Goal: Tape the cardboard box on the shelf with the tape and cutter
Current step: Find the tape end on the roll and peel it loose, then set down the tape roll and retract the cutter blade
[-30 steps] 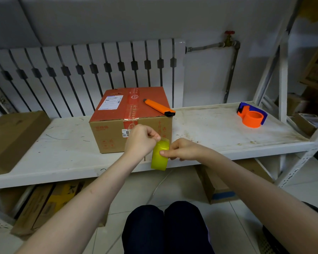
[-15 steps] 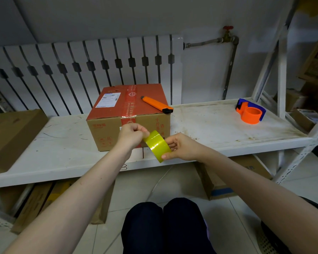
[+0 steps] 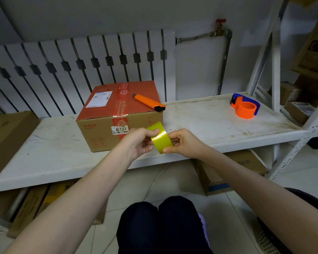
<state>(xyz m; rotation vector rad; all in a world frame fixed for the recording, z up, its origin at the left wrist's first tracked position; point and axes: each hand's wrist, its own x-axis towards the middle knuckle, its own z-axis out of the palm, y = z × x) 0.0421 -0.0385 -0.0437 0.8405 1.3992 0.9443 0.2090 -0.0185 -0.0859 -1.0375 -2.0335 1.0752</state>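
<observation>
Cardboard box (image 3: 117,116) sits on the white shelf (image 3: 200,123) just beyond my fingers, its red top facing up and a strip of red tape running down the front face above a small numbered label; my left hand (image 3: 138,143) is curled in front of that face, thumb and fingertips pinching the near left edge of the yellow tape roll (image 3: 160,137); my right hand (image 3: 182,142) pinches the roll's right side, fingertips closed on its rim, so the roll hangs tilted between both hands, clear of the shelf and just in front of the box's lower right corner; whether a free end of tape has been peeled I cannot tell; past my fingers, on the box's top near its right edge, lies the orange cutter (image 3: 149,103), its black end overhanging the corner; well off to the right of my right hand an orange and blue tape dispenser (image 3: 245,108) rests on the shelf.
</observation>
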